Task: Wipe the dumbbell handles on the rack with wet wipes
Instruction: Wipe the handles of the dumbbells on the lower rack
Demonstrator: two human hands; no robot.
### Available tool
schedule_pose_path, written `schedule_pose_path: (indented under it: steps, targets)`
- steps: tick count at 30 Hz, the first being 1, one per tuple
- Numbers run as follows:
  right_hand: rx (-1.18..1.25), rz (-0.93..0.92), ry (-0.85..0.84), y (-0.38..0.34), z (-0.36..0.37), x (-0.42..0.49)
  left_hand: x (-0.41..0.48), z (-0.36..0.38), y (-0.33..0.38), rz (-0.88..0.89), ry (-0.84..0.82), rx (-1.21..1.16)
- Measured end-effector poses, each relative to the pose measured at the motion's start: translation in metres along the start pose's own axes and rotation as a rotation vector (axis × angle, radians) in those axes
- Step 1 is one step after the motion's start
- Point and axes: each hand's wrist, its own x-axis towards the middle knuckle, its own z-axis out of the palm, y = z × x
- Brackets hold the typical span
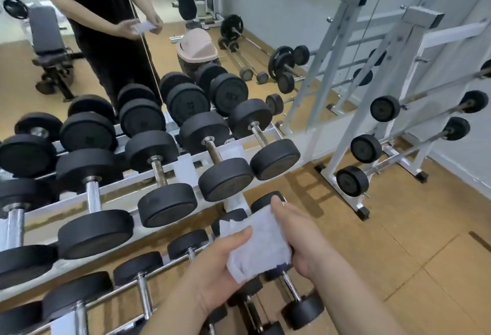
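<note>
- Black rubber-headed dumbbells (95, 231) fill the upper tier of the white rack (122, 194), up and to the left of both grips. Their chrome handles (93, 197) lie bare, with no hand on them.
- Smaller dumbbells (138, 268) sit on the lower tier, just left of the left grip and partly beneath it.
- Left grip (212, 276) is clamped on the lower left corner of the wet wipe, thumb on top and fingers curled underneath.
- Wet wipe (260, 244), white and creased, spans the gap between the two grips. It is held over the right end of the lower tier, clear of the upper handles. Whether it touches the dumbbell under it cannot be told.
- Right grip (303, 239) is clamped on the wipe's right edge, its thumb pressed along the top corner.
- Just below the right grip, a small dumbbell (301, 308) shows a chrome bar and one head.
- Well to the right of both grips, a white barbell rack (361, 122) stands on the wooden floor (398, 255).
</note>
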Motion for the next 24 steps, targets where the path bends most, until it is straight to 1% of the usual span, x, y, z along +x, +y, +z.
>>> schedule_pose_path:
  steps: [3,6,8,10,12,14,16,18,20,24]
  targets:
    - [-0.088,-0.020,0.002,-0.016,0.037,0.037,0.030,-0.023,0.038,-0.028,-0.019,0.026]
    - [-0.152,-0.056,0.041,-0.028,0.081,0.073,0.063,-0.058,0.096,-0.036,0.035,0.014]
    - [-0.204,-0.082,0.046,-0.029,0.111,0.094,0.072,-0.078,0.126,-0.070,0.042,0.003]
    - [-0.243,-0.135,0.020,-0.031,0.134,0.112,0.080,-0.090,0.147,-0.155,-0.018,-0.034]
    - [-0.254,-0.179,0.001,-0.040,0.150,0.130,0.087,-0.093,0.168,-0.173,-0.059,-0.038]
    - [-0.282,-0.188,-0.015,-0.048,0.157,0.148,0.101,-0.103,0.180,-0.150,0.001,-0.070]
    - [-0.295,-0.174,-0.019,-0.052,0.155,0.161,0.116,-0.106,0.186,-0.115,-0.001,-0.079]
    - [-0.316,-0.159,-0.022,-0.055,0.145,0.175,0.132,-0.103,0.186,-0.065,0.016,-0.038]
    - [-0.321,-0.139,-0.027,-0.063,0.132,0.188,0.141,-0.088,0.188,0.005,0.056,0.013]
    - [-0.413,-0.157,-0.093,-0.081,0.117,0.210,0.147,-0.054,0.188,0.111,0.165,-0.040]
